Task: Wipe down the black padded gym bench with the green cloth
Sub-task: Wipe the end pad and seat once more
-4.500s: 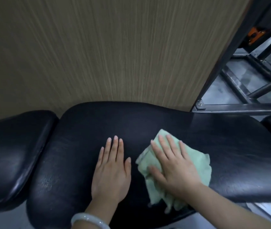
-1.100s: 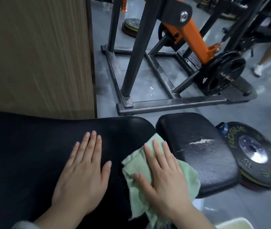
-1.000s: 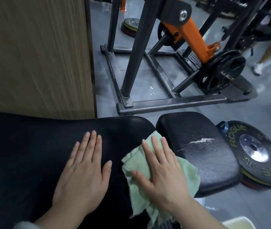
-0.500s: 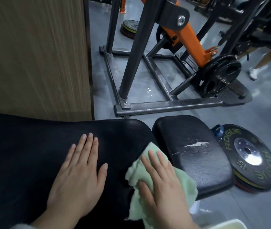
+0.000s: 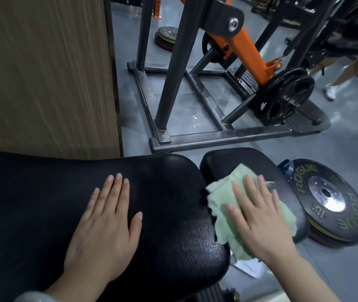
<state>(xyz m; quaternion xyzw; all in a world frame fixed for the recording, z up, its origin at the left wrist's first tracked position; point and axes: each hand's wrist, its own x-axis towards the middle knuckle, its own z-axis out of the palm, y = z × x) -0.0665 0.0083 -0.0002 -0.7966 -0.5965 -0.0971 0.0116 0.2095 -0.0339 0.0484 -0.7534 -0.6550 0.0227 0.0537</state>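
Note:
The black padded bench (image 5: 162,177) runs across the lower frame, with a long main pad on the left and a smaller end pad (image 5: 239,162) on the right. My left hand (image 5: 106,223) rests flat on the main pad, fingers straight. With straight fingers, my right hand (image 5: 258,216) presses the crumpled green cloth (image 5: 223,199) onto the end pad, across the gap between the two pads. A pale scuff on the end pad shows just beyond my right fingertips.
A wood-grain panel (image 5: 43,73) stands behind the bench on the left. A steel and orange machine frame (image 5: 217,136) sits on the grey floor beyond. A black weight plate (image 5: 330,201) lies right of the end pad. A person's legs show at far right.
My right hand has slid the green cloth rightward off the main pad onto the end pad. My left hand stays flat on the main pad.

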